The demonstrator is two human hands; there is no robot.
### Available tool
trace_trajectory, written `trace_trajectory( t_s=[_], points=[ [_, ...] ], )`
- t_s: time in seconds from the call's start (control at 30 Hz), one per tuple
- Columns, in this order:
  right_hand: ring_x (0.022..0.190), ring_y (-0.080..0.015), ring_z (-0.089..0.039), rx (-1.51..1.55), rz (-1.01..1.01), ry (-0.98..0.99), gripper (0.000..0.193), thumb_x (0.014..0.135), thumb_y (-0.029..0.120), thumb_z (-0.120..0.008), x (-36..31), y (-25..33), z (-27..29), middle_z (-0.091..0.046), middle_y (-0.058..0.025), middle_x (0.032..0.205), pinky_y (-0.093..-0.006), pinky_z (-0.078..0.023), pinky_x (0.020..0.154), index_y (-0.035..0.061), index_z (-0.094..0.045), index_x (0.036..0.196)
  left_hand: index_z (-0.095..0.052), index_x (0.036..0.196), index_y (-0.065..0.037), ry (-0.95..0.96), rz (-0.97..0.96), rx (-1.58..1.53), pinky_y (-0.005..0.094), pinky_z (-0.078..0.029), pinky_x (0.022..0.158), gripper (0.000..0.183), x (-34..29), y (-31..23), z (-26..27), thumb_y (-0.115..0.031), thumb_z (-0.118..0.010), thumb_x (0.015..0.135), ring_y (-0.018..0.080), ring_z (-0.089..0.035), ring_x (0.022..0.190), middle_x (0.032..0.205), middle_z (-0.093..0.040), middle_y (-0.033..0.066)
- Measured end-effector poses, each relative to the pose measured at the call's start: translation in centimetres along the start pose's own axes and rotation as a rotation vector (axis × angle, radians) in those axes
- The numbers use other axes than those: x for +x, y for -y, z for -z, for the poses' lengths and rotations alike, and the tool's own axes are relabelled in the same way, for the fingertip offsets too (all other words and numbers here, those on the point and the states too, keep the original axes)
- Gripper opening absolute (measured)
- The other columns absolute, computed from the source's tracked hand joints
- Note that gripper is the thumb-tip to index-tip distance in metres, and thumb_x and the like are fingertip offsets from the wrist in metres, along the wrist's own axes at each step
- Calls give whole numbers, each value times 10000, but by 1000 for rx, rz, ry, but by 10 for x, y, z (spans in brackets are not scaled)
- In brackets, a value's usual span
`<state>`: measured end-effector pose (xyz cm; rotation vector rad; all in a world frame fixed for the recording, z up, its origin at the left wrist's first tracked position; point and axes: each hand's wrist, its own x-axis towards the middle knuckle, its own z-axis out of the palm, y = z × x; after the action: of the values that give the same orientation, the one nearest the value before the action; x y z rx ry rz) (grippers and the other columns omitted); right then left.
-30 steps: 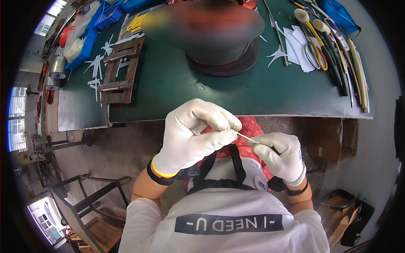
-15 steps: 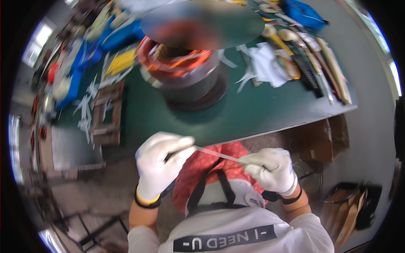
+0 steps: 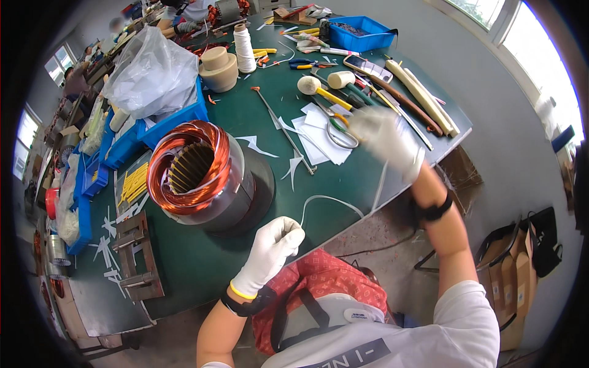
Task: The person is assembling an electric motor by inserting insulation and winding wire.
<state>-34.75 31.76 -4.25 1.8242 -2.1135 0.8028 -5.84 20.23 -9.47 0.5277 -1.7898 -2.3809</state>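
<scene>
My left hand [image 3: 274, 242], in a white knit glove, is closed with fingertips pinched on a thin white cord [image 3: 325, 197]. The cord arches from it over the green table to the front edge. My right hand [image 3: 386, 138], also gloved, is over the right part of the table beside the scissors [image 3: 341, 132] with yellow-orange and green handles. Motion smears its fingers, so whether it grips anything is unclear. A pale strip [image 3: 380, 186] runs from below it toward the table edge. Left of centre stands a motor stator [image 3: 215, 190] with a ring of copper windings [image 3: 161, 161] on top.
Beyond my right hand lie mallets [image 3: 308, 86], a phone [image 3: 368, 69] and wooden sticks [image 3: 423, 101]. White paper sheets [image 3: 319, 136] and a thin rod [image 3: 282, 126] are mid-table. Blue bins [image 3: 362, 34], a thread cone [image 3: 244, 49] and a wooden frame [image 3: 140, 257] surround the stator.
My right hand has moved away from the left, up and right over the tools. The cord, earlier taut between both hands, now curves loosely from my left hand. The view has shifted.
</scene>
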Motion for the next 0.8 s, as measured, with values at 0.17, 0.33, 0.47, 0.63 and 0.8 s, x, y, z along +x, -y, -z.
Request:
trace_trajectory(
  t_s=[0.17, 0.33, 0.47, 0.63, 0.8],
  points=[
    [938, -313, -678, -330, -666, 11, 299, 856, 254, -568, 75, -155, -4, -700, -183, 967, -393, -523, 818, 71, -712, 1044, -630, 953, 3, -27, -8, 96, 214, -460, 660, 121, 7, 17, 2, -109, -641, 908, 50, -566, 725, 809, -628, 4],
    [1030, -319, -660, -517, -713, 449, 335, 820, 242, -608, 109, -205, -47, -680, -180, 1116, -396, -524, 885, 99, -695, 1110, -643, 966, 9, -47, -35, 84, 207, -456, 639, 108, 7, 17, 5, -84, -643, 910, 45, -563, 708, 809, -630, -6],
    [1103, -312, -635, -612, -779, 553, 385, 845, 270, -604, 115, -208, -60, -662, -177, 1178, -384, -508, 923, 109, -667, 1190, -646, 957, 11, -58, -32, 82, 198, -445, 623, 117, 9, 14, 8, -97, -648, 911, 29, -541, 691, 795, -617, -22],
    [1132, -321, -614, -373, -756, 217, 442, 831, 211, -599, 110, -191, -36, -656, -175, 1193, -372, -474, 964, 65, -620, 1247, -653, 946, 4, -41, -65, 112, 196, -448, 620, 104, 9, 15, 7, -93, -653, 908, 23, -545, 689, 789, -623, -27],
    [951, -150, -606, 507, -672, -99, 430, 862, 152, -547, 78, -107, 29, -666, -111, 1105, -260, -492, 826, -11, -597, 1258, -656, 931, -12, -95, -152, 147, 191, -458, 593, 74, 10, 17, 6, -57, -678, 877, 28, -566, 669, 778, -634, -20]
  ],
)
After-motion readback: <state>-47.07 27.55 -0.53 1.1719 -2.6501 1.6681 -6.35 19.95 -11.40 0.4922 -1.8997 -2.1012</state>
